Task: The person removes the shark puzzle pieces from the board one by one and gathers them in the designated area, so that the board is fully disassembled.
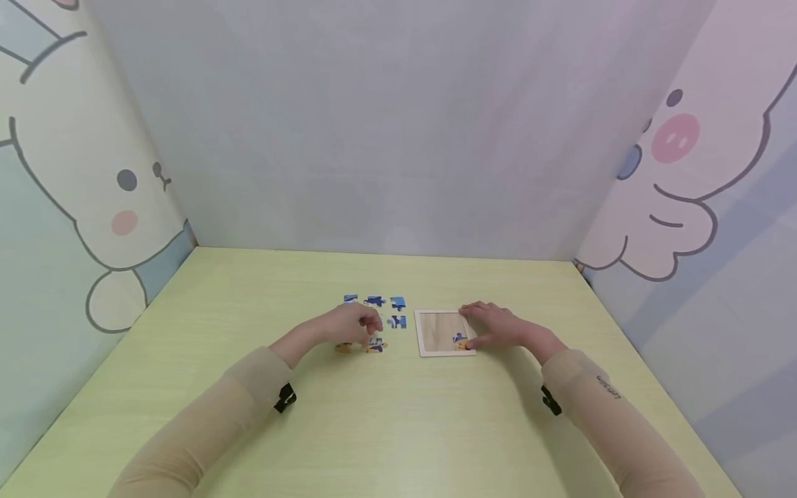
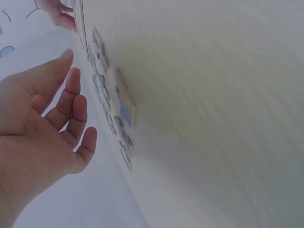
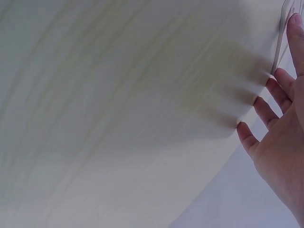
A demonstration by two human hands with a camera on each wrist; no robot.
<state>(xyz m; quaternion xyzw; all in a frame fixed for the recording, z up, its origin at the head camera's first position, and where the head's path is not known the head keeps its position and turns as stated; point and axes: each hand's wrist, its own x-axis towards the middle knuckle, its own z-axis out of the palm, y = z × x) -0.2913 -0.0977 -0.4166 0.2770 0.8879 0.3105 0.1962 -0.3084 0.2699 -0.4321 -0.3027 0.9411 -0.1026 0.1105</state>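
My left hand [image 1: 353, 324] hovers over several loose jigsaw pieces [image 1: 376, 345], blue and yellow, laid out in rough rows. In the left wrist view the fingers [image 2: 78, 114] are loosely bent, with nothing between them and the thumb. Some pieces are hidden beneath this hand in the head view. To the right lies a square wooden puzzle tray [image 1: 418, 333] with a pale rim. One jigsaw piece [image 1: 459, 340] sits in its near right corner. My right hand [image 1: 498, 326] rests at the tray's right edge, fingers spread, thumb at the corner by that piece and forefinger at the far corner.
The pale yellow tabletop [image 1: 386, 429] carries the tray and pieces. Behind it rises a plain grey wall [image 1: 386, 138]. Side panels with cartoon animals [image 1: 127, 180] stand at left and right.
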